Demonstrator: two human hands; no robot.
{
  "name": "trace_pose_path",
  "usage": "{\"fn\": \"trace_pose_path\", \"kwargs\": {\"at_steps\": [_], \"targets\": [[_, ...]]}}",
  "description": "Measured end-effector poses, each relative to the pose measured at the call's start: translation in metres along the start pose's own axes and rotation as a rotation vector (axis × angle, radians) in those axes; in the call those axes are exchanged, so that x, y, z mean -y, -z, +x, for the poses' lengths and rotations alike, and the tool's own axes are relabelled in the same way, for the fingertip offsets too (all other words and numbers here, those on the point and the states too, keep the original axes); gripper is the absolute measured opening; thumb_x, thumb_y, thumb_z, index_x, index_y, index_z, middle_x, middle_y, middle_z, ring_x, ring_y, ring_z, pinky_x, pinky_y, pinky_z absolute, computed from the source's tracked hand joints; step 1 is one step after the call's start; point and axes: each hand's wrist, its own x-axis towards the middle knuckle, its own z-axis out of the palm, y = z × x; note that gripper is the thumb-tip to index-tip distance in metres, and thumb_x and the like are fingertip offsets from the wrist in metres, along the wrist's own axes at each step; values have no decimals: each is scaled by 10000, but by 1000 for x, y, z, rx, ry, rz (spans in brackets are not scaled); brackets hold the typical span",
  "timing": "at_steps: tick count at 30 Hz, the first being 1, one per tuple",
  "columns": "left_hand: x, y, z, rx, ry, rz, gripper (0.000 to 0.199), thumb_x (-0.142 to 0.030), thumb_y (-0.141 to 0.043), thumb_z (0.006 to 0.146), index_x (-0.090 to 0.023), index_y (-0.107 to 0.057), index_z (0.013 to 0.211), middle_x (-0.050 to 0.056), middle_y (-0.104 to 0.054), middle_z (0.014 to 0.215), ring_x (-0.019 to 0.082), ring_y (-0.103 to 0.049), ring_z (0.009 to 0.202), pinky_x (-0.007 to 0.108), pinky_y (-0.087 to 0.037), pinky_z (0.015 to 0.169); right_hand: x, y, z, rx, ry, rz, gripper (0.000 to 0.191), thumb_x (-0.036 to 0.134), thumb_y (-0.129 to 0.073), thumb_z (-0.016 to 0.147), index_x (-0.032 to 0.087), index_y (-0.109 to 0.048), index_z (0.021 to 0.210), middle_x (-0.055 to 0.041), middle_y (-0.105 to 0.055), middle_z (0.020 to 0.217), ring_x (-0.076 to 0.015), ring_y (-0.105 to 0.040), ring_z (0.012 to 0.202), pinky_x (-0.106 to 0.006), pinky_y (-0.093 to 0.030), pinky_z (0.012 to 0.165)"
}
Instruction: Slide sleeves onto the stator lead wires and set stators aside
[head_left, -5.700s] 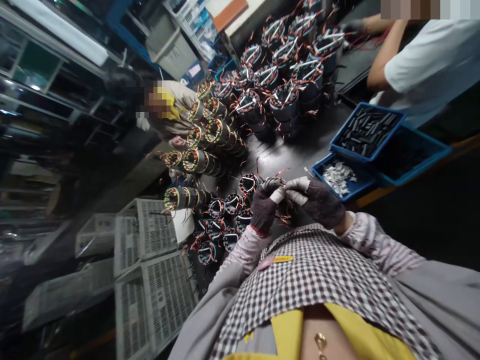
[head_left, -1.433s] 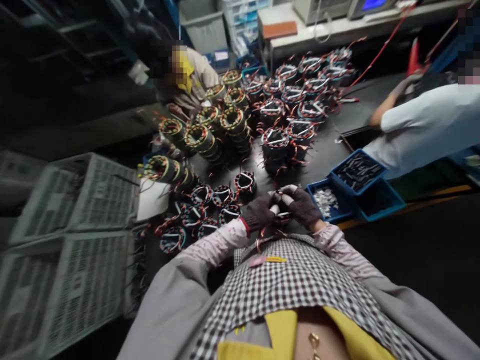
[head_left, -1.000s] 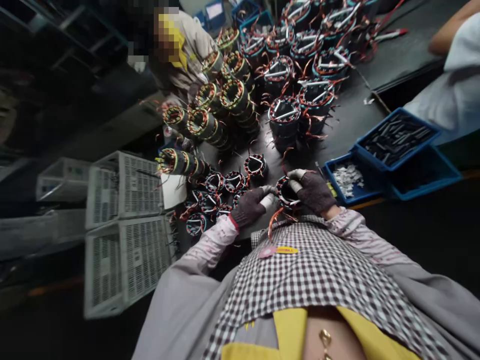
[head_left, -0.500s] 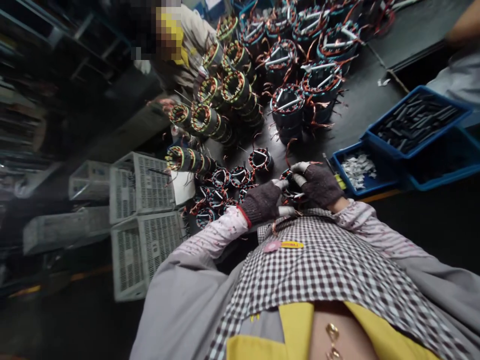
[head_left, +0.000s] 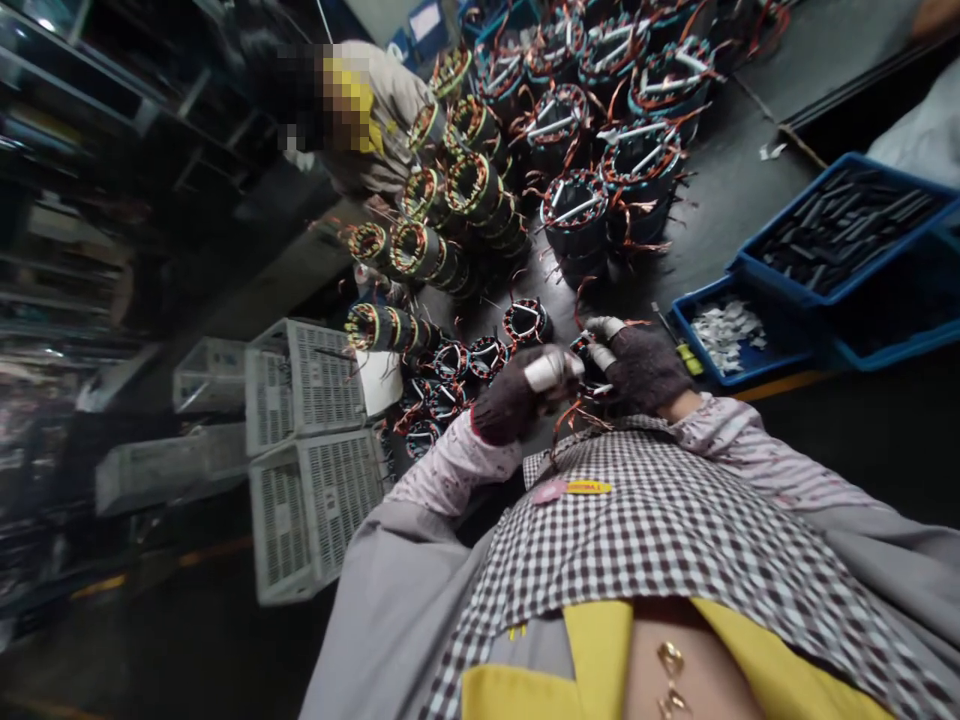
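A small wire-wound ring [head_left: 592,388] with copper leads sits close to my apron, partly hidden between my hands. My right hand [head_left: 643,362], in a dark fingerless glove with white-wrapped fingertips, has its fingers wrapped over the ring's right side. At the ring's left edge, my left hand [head_left: 525,390] has its fingers bent and pressed together; whatever lies between them is too small to make out. Loose copper wires [head_left: 577,415] stick out below the left fingers. Another small wound ring [head_left: 526,320] stands just beyond my hands.
Stacks of larger wound rings [head_left: 574,205] and yellow-green ones [head_left: 469,185] fill the far table. Blue trays hold white pieces [head_left: 724,335] and dark sticks [head_left: 847,230]. A screwdriver [head_left: 688,357] lies beside them. Grey crates [head_left: 300,390] stand left; a person [head_left: 375,90] is beyond.
My left hand has turned and its fingers have curled in beside the ring, with copper wires now showing below them. My right hand stays on the ring. The camera view has shifted slightly.
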Motion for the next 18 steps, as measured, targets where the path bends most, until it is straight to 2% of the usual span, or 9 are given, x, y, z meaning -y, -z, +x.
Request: {"fn": "trace_pose_path", "kwargs": {"at_steps": [3, 5, 7, 9, 14, 16, 18], "targets": [[8, -1, 6, -157, -9, -110, 576, -725, -836, 806, -193, -624, 856, -32, -554, 683, 95, -485, 568, 214, -403, 519, -1, 12, -6, 110, -44, 380, 278, 431, -758, 977, 216, -832, 1139, -96, -843, 1100, -290, -786, 1014, -446, -632, 962], [16, -7, 10, -162, -5, -150, 577, -718, -849, 801, -188, -632, 874, -37, -566, 707, 94, -493, 585, 217, -415, 539, 3, 22, -14, 205, -94, 601, 401, 535, -851, 899, 227, -828, 1155, -79, -843, 1103, -278, -787, 988, -446, -654, 919], [24, -14, 15, -144, -57, -207, 593, -725, -859, 800, -174, -657, 892, -27, -597, 741, 98, -520, 630, 230, -450, 594, 9, 30, -20, 269, -147, 720, 563, 584, -921, 824, 243, -808, 1258, -76, -843, 1145, -274, -789, 997, -443, -667, 893], [31, -21, 20, -117, -114, -256, 636, -742, -896, 760, -158, -684, 898, -9, -637, 778, 107, -552, 684, 240, -473, 652, 18, 34, -23, 304, -166, 744, 600, 592, -944, 799, 247, -801, 1269, -81, -843, 1165, -274, -789, 1015, -435, -669, 890], [43, -23, 35, -39, -106, -304, 743, -832, -923, 652, -153, -678, 830, -10, -618, 714, 99, -512, 616, 237, -418, 588, 33, 35, -21, 339, -89, 664, 454, 618, -911, 825, 214, -817, 1010, -78, -837, 1079, -274, -780, 1003, -415, -656, 906], [44, -20, 37, 32, -132, -301, 733, -805, -947, 636, -151, -703, 860, 29, -683, 788, 138, -605, 686, 265, -496, 642, 29, 39, -23, 312, -78, 628, 424, 615, -891, 844, 218, -812, 970, -76, -829, 1030, -277, -778, 971, -414, -654, 888], [42, -16, 34, 68, -195, -240, 683, -709, -968, 680, -156, -760, 1022, 89, -769, 986, 211, -719, 874, 328, -591, 793, 13, 46, -26, 209, -77, 556, 392, 599, -869, 864, 230, -816, 983, -80, -824, 1012, -293, -778, 974, -434, -657, 891]]}}
